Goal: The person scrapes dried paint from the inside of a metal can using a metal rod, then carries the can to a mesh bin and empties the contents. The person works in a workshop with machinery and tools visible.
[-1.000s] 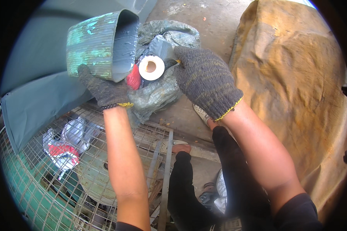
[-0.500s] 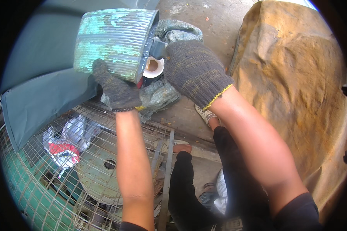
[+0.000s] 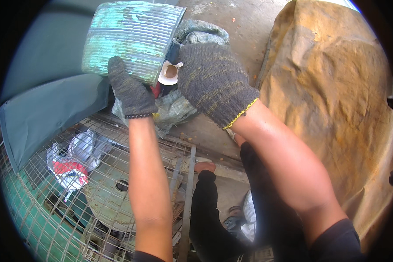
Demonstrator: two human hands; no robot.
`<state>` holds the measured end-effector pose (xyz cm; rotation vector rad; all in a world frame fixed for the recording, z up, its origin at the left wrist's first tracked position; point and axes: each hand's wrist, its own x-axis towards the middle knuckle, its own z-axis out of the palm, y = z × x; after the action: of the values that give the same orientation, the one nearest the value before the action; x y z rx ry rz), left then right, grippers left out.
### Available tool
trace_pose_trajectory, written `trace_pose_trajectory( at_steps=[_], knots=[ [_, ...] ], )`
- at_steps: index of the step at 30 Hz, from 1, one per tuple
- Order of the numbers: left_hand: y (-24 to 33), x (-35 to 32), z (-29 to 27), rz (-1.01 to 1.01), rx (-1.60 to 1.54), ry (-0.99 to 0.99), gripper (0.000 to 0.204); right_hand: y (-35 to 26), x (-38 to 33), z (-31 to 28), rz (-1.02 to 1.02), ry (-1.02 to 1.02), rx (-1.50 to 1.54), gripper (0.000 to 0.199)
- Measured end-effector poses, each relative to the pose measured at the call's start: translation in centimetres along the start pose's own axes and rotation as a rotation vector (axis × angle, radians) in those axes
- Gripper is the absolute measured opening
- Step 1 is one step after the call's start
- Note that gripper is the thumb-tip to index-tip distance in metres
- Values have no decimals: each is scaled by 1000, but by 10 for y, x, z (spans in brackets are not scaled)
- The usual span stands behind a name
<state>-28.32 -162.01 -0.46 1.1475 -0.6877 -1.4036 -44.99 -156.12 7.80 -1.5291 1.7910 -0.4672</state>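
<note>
A ribbed bin (image 3: 129, 41), its turquoise paint worn, lies tipped on its side with its mouth facing right. My left hand (image 3: 131, 89), in a dark knitted glove, grips it: the thumb presses on the ribbed wall, and the other fingers are hidden beneath. Beside the mouth is my right hand (image 3: 216, 81), gloved alike, its fingers curled down out of sight over a grey-green woven sack (image 3: 203, 32). A white roll with a cardboard core (image 3: 170, 72) shows between bin and right hand. Something red (image 3: 155, 91) peeks out under the bin's lower rim.
At lower left stretches a wire mesh (image 3: 105, 209), with white and red plastic bags (image 3: 72, 168) showing at it. A grey-blue sheet (image 3: 52, 115) hangs over its far side. To the right stands a bulky shape under a stained brown tarp (image 3: 323, 100). Concrete floor (image 3: 244, 26) lies beyond the sack.
The bin has risen slightly and turned a little, its mouth end higher. My left hand moved up with it. My right hand shifted a bit left, closer to the roll.
</note>
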Motion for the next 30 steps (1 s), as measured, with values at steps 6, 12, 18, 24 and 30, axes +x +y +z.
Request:
trace_pose_trajectory(
  at_steps=[6,12,18,24,30],
  knots=[
    [-13,11,-5,11,36,30,53,11,-10,19,-74,103,50,22],
    [-7,16,-7,7,44,1,56,4,-20,24,-148,220,107,21],
    [-6,15,-9,12,70,4,60,5,-28,26,-161,247,154,21],
    [-12,13,0,73,146,117,46,9,-25,36,-90,252,185,20],
    [-11,20,6,26,128,104,43,10,-27,40,-186,314,87,20]
  ],
)
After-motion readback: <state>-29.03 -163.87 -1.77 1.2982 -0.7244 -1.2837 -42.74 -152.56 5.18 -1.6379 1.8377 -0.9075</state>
